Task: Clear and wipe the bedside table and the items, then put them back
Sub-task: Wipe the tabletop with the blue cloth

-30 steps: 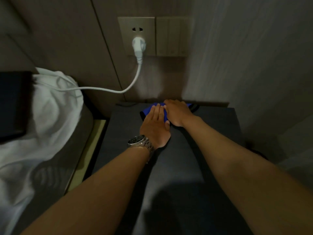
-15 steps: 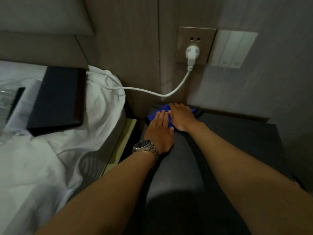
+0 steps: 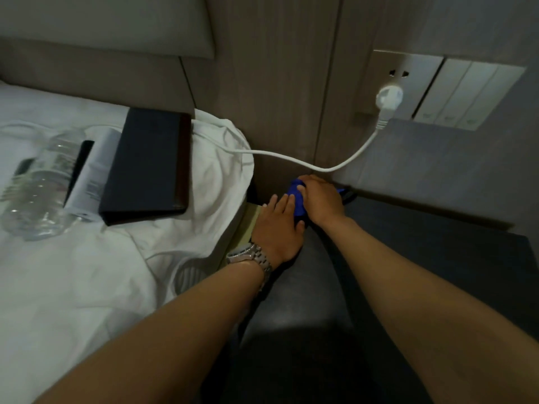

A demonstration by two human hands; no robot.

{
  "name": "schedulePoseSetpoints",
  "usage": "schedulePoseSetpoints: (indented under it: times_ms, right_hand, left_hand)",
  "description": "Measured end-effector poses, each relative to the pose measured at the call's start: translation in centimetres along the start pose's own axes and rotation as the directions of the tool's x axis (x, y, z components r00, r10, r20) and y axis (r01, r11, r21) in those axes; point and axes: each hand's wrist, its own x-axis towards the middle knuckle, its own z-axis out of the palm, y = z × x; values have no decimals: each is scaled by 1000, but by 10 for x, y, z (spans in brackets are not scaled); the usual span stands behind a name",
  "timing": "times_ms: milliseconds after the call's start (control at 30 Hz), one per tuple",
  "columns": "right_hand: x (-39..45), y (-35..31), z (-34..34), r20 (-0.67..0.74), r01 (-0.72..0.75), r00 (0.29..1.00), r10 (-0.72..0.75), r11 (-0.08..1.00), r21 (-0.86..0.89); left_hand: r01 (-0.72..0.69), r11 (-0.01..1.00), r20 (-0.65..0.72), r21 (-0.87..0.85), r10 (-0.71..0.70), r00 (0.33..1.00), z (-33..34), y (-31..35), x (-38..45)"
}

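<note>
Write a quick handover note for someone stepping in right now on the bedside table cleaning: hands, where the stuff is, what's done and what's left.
Left hand: flat, fingers straight, pressing the blue cloth near the back left corner of the bedside table.
Right hand: on top of the same cloth, fingers curled over it.
Items: the dark folder, clear water bottle and a white booklet lie on the bed's white sheet. A white cable runs from the wall plug onto the bed.
Done: table top cleared, wiping under way.
Left: finish wiping the table, wipe the items, put them back.
</note>
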Motion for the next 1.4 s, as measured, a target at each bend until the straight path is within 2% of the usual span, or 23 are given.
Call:
schedulePoseSetpoints:
  times_ms: [67,167,267,333,400,467,600,767,967,1067,1233,1333,1400]
  right_hand:
    - [2,-3,5,-90,8,996,-2,998,60]
    - [3,-11,14,-189,41,982,-25,996,79]
    - [-3,-24,21,-272,56,962,-11,986,160]
    - [-11,-40,25,-311,83,950,9,956,281]
    - [-18,-59,27,-284,86,958,42,903,422]
    - [-23,-78,23,-236,44,967,92,855,516]
    - [-25,-110,3,-158,-9,977,143,768,641]
    - [-23,-152,-27,-112,-67,972,207,700,711]
    - [-29,-197,-38,-9,-216,941,337,624,751]
    - [-34,-216,-37,98,-308,924,368,569,762]
    - [-43,-227,-34,187,-376,916,356,595,710]
    - [-51,-225,-35,194,-384,914,355,611,692]
    - [-57,-222,-37,214,-410,901,378,577,706]
  left_hand:
    - [-12,995,-95,-103,3,995,-11,-7,-4]
    - [-101,986,-318,-134,54,946,-37,-13,-12]
    - [-85,996,-504,-9,69,861,-72,-16,-19]
    - [-25,997,-551,75,63,832,-92,-23,-24]
    - [42,995,-578,88,16,816,-110,-35,-30]
    - [150,982,-584,111,-58,810,-126,-50,-37]
    - [370,886,-579,280,-151,801,-153,-85,-56]
    - [520,830,-552,200,-343,760,-165,-102,-80]
    - [602,795,-460,83,-505,730,-170,-99,-93]
    - [618,785,-427,42,-545,722,-172,-97,-97]
    - [659,750,-392,-56,-624,676,-178,-91,-100]
    - [663,741,-328,-107,-656,680,-178,-88,-103]
    - [648,744,-297,-162,-663,687,-177,-87,-106]
